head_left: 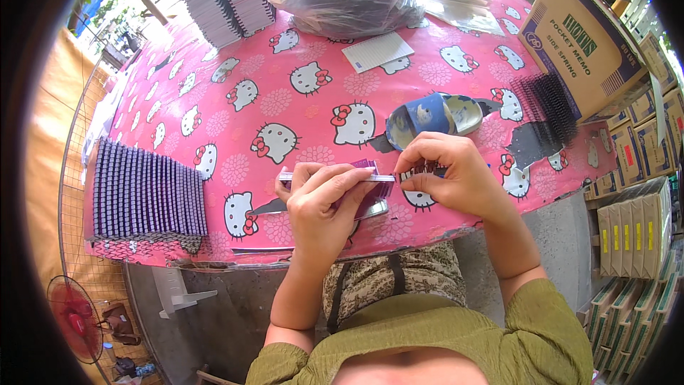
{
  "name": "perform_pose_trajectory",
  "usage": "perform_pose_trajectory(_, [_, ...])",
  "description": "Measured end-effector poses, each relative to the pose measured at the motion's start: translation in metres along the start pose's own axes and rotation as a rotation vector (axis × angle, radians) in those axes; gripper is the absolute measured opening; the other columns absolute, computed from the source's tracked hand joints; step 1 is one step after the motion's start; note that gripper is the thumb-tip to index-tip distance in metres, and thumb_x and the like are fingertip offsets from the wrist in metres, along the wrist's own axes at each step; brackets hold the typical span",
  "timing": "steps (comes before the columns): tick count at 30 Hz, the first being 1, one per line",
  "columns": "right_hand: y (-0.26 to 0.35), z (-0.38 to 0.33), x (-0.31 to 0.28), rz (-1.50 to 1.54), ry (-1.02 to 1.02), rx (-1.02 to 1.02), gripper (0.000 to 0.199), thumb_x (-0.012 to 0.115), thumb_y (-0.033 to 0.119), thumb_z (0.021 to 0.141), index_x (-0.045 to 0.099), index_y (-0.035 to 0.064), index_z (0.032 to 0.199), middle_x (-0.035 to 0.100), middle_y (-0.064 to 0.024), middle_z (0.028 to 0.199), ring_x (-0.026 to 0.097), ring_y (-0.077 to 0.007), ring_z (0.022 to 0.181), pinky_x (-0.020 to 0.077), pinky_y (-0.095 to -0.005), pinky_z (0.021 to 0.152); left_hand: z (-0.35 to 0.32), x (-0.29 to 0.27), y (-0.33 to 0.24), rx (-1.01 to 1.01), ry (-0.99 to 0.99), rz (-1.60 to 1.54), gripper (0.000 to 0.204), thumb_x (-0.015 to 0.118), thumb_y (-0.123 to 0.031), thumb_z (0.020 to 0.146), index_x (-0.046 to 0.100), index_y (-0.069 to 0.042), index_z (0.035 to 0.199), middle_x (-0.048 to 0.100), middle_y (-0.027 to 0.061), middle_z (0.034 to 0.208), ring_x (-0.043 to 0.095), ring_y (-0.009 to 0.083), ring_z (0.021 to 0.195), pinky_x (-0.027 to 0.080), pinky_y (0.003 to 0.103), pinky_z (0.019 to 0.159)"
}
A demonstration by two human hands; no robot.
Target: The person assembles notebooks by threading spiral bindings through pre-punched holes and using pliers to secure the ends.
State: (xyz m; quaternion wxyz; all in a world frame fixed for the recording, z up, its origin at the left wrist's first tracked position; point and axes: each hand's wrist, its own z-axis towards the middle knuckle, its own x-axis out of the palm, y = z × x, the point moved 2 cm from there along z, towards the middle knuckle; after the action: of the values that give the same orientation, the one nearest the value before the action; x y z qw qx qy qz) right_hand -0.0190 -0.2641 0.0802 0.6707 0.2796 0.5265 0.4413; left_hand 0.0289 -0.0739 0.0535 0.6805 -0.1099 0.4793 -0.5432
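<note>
A stack of spiral-bound pads (149, 189) stands well left of the blue slipper (426, 115) on the pink table (235, 132). In front of the slipper, slightly left, the left hand (324, 196) is closed on a purple pad (382, 178). Just before the slipper, the right hand (449, 171) curls, fingertips near its thumb; I can't tell what it grips. Black coils (547, 110) lie right of the slipper.

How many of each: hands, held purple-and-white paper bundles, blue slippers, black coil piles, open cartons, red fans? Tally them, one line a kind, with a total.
Hands: 2 (left hand, right hand)
Purple-and-white paper bundle: 1
Blue slipper: 1
Black coil pile: 1
Open carton: 1
Red fan: 1
Total: 7
</note>
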Motion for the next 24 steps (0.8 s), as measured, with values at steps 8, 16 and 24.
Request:
perform_pose_trajectory(8, [0.001, -0.003, 0.010, -0.138, -0.072, 0.088, 0.019, 0.068, 0.011, 0.081, 0.059, 0.0045, 0.097, 0.059, -0.0092, 0.082, 0.061, -0.0248, 0.073, 0.0488, -0.0364, 0.060, 0.001, 0.001, -0.004, 0.001, -0.030, 0.048, 0.019, 0.079, -0.017, 0.069, 0.074, -0.014, 0.087, 0.068, -0.0040, 0.083, 0.056, 0.0145, 0.079, 0.030, 0.032, 0.087])
perform_pose_trajectory(16, [0.003, -0.008, 0.027, -0.388, -0.159, -0.106, 0.021, 0.068, 0.020, 0.081, 0.057, 0.0061, 0.092, 0.056, -0.0084, 0.085, 0.060, -0.0305, 0.073, 0.0483, -0.0403, 0.057, -0.001, -0.003, -0.001, 0.039, -0.064, 0.096, 0.017, 0.079, -0.017, 0.069, 0.073, -0.014, 0.084, 0.066, -0.0032, 0.080, 0.057, 0.0152, 0.079, 0.030, 0.032, 0.081])
perform_pose_trajectory(24, [0.007, -0.004, 0.033, -0.385, -0.264, -0.129, 0.018, 0.070, 0.013, 0.077, 0.057, 0.0064, 0.088, 0.055, -0.0081, 0.082, 0.060, -0.0281, 0.072, 0.0484, -0.0386, 0.057, -0.002, -0.003, 0.001, 0.050, -0.078, 0.110, 0.016, 0.079, -0.015, 0.069, 0.073, -0.014, 0.083, 0.065, -0.0036, 0.078, 0.057, 0.0144, 0.078, 0.029, 0.032, 0.080])
